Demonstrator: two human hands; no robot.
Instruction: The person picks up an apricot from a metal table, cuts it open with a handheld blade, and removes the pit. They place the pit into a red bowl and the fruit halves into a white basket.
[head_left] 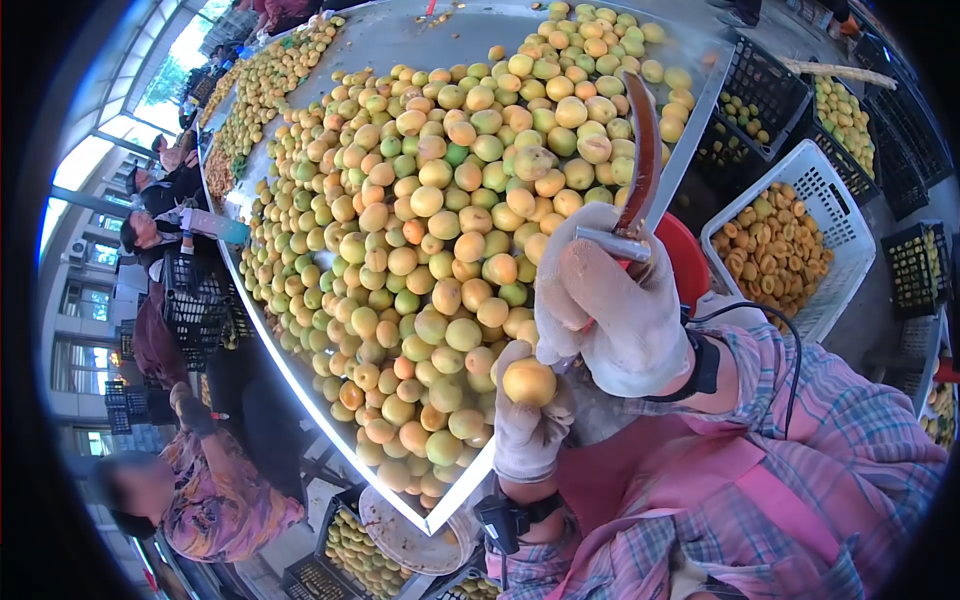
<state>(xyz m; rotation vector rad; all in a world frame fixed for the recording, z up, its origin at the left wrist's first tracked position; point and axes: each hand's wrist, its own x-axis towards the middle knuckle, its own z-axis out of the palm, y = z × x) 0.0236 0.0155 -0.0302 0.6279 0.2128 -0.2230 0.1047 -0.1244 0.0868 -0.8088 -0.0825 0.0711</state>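
Observation:
My left hand (528, 425), in a pale work glove, is closed round a yellow-orange apricot (529, 382) near the table's corner. Just above it, my right hand (610, 305) wears a stained whitish glove. It is closed on a curved tool (641, 150) with a long reddish-brown strip and a short metal piece at the glove. The inner ends of the tool are hidden by the fingers. Beside both hands spreads a large heap of whole apricots (430, 240), yellow, orange and greenish, on the metal-edged table (440, 30).
Behind my right hand is a red bucket (683, 255), partly hidden. A white crate (848, 255) of halved apricots (775, 250) stands at the right, near black crates (765, 85). A round pan (435, 545) lies below the table corner. Another person (225, 490) stands across at the left.

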